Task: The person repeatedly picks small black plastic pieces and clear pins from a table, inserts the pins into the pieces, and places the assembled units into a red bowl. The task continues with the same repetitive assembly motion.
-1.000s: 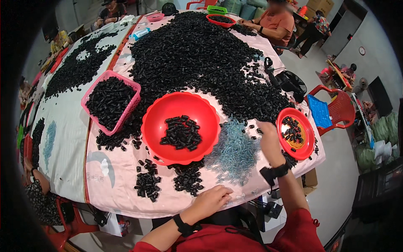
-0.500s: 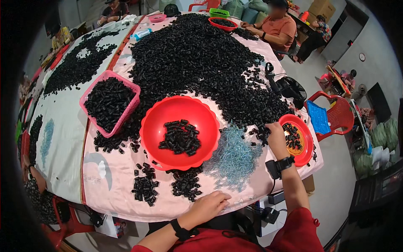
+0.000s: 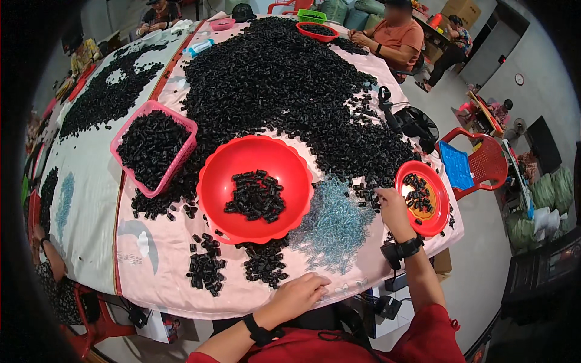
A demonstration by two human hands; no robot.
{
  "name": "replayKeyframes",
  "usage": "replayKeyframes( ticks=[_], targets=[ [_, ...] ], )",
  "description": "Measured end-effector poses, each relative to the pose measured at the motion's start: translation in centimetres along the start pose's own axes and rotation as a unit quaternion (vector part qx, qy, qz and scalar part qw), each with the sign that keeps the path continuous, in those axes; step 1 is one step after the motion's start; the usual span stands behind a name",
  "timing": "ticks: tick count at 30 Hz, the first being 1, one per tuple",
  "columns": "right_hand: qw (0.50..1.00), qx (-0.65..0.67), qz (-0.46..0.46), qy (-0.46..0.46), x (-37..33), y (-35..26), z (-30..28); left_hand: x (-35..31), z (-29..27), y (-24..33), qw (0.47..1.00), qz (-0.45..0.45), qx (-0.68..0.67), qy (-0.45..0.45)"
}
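Note:
My right hand (image 3: 393, 207) is at the right side of the table with its fingers curled. Its fingertips touch a few small black cylindrical plastic pieces (image 3: 367, 192) at the edge of the big heap (image 3: 266, 72); what lies between them is hidden. My left hand (image 3: 296, 295) lies palm down on the pink cloth near the front edge, fingers stretched out and holding nothing. Between the hands spreads a patch of thin, clear bluish pieces (image 3: 336, 227). A red scalloped bowl (image 3: 212, 199) with black pieces in it stands left of this patch.
Just right of my right hand sits a red plate (image 3: 440, 212) with black pieces. A pink basket (image 3: 183, 158) full of them stands at left. Two small piles (image 3: 206, 266) lie in front of the bowl. A red chair (image 3: 484, 163) stands at right; a person (image 3: 399, 42) sits across.
My right hand has shifted slightly nearer to me, and the dark cluster at its fingertips now lies more spread on the cloth. My left hand stays put. The whole view has shifted slightly.

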State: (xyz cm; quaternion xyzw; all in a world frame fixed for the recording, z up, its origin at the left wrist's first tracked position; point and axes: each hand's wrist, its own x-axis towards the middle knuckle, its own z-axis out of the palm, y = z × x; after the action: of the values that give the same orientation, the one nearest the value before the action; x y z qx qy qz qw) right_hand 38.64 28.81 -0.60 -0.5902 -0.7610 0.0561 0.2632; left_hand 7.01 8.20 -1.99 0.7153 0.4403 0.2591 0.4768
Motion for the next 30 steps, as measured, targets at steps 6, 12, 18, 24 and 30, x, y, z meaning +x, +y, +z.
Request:
replayKeyframes(
  ticks=[6,12,18,24,30],
  targets=[
    [0.996,-0.016,-0.022,0.080,3.5,1.4,1.2,0.2,-0.1,0.2,1.000,-0.004,0.004,-0.011],
    [0.995,-0.095,0.005,0.010,4.5,0.7,2.3,0.0,0.1,0.1,1.000,-0.002,-0.013,-0.004],
    [0.998,-0.061,0.013,0.004,4.5,1.7,2.2,0.0,0.3,-0.1,1.000,0.008,0.004,0.011],
    [0.998,0.039,0.044,-0.031,3.4,2.1,1.1,0.0,0.2,0.1,1.000,0.008,0.005,0.013],
    [0.990,0.080,0.025,-0.116,2.3,-2.2,-1.1,0.0,0.5,-0.3,1.000,0.012,0.005,0.021]
  ],
)
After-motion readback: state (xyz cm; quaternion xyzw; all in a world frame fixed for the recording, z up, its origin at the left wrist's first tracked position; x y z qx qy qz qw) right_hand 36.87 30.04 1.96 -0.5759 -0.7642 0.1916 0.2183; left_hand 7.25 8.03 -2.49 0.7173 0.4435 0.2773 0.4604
